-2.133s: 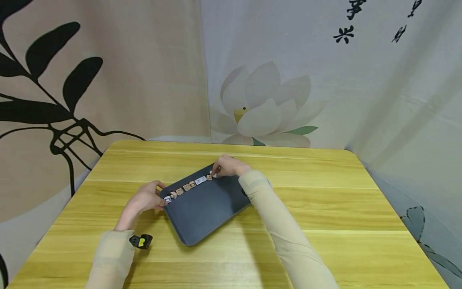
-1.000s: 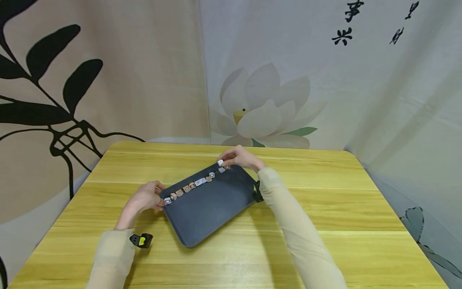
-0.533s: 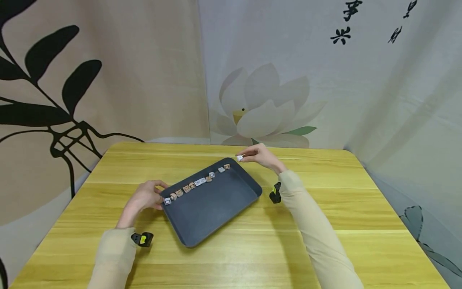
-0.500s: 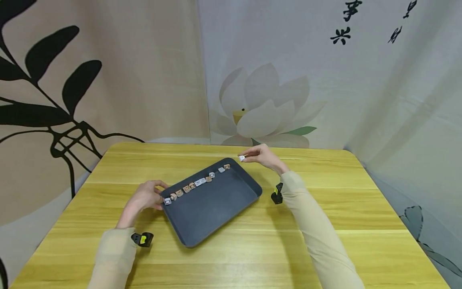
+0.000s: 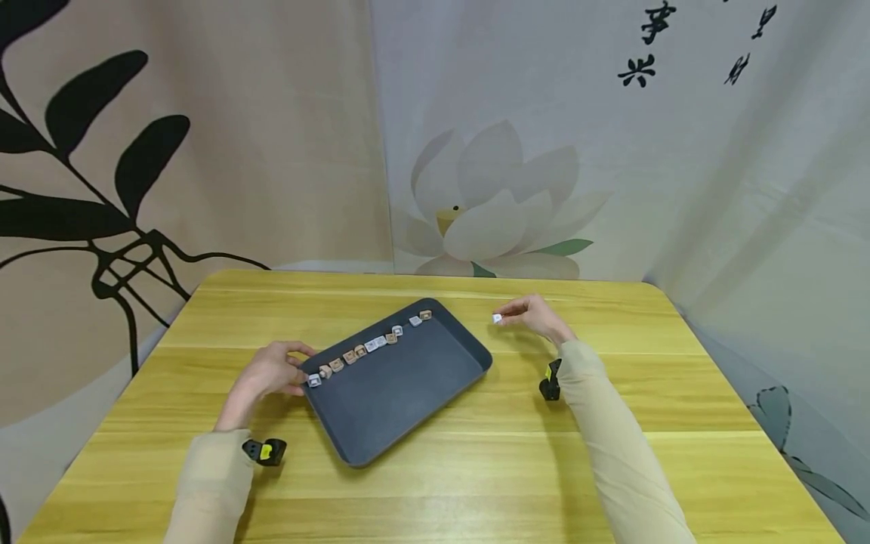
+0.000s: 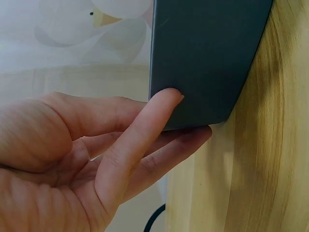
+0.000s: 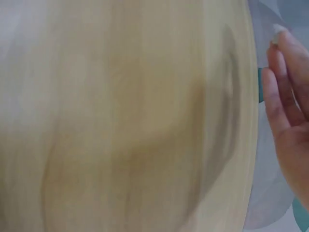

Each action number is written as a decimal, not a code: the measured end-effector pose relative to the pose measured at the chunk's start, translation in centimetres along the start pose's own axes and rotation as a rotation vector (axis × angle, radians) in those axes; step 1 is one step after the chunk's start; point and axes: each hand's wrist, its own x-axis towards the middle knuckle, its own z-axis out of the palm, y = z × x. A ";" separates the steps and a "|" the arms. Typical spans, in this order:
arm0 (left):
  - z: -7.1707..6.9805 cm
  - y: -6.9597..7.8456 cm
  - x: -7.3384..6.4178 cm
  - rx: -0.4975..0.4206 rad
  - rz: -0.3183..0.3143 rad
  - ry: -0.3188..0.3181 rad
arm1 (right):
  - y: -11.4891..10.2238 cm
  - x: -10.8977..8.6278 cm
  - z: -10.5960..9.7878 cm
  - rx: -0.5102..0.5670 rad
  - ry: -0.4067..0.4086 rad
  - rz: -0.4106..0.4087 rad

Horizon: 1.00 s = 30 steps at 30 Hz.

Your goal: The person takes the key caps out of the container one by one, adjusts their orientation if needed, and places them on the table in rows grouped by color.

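Observation:
A dark grey rectangular tray (image 5: 408, 400) lies at an angle on the wooden table. Its left corner is held by my left hand (image 5: 275, 368); in the left wrist view the thumb (image 6: 153, 113) lies against the tray's outer wall (image 6: 203, 58) and other fingers sit at its end. Along the tray's far side runs a slanted row of small white and orange-brown blocks (image 5: 350, 357), with a gap before the last two. Right of the tray, above the table, my right hand (image 5: 537, 316) pinches a small white block (image 5: 497, 319) between thumb and fingertips.
The yellow wood-grain table (image 5: 435, 499) extends around the tray on all sides. A printed curtain (image 5: 285, 151) hangs behind its far edge. Both wrists carry a small black camera, such as the left one (image 5: 265, 452).
My right hand has left the row on the tray, picked up a white block near the far corner and carried it right, off the tray. The left hand stays at the left corner.

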 end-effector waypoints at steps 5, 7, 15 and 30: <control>0.1 -0.1 0.0 -0.001 0.020 0.010 | 0.7 -0.1 0.3 -0.077 0.020 0.005; 0.1 -0.2 0.0 0.011 0.036 0.022 | 0.9 -0.1 0.4 -0.119 0.036 0.011; 0.5 -0.9 0.5 0.225 0.259 0.133 | 1.1 -0.1 0.5 -0.183 0.066 0.038; 0.9 -2.0 3.1 0.293 0.453 0.191 | 1.5 -0.1 0.2 -0.209 0.053 0.040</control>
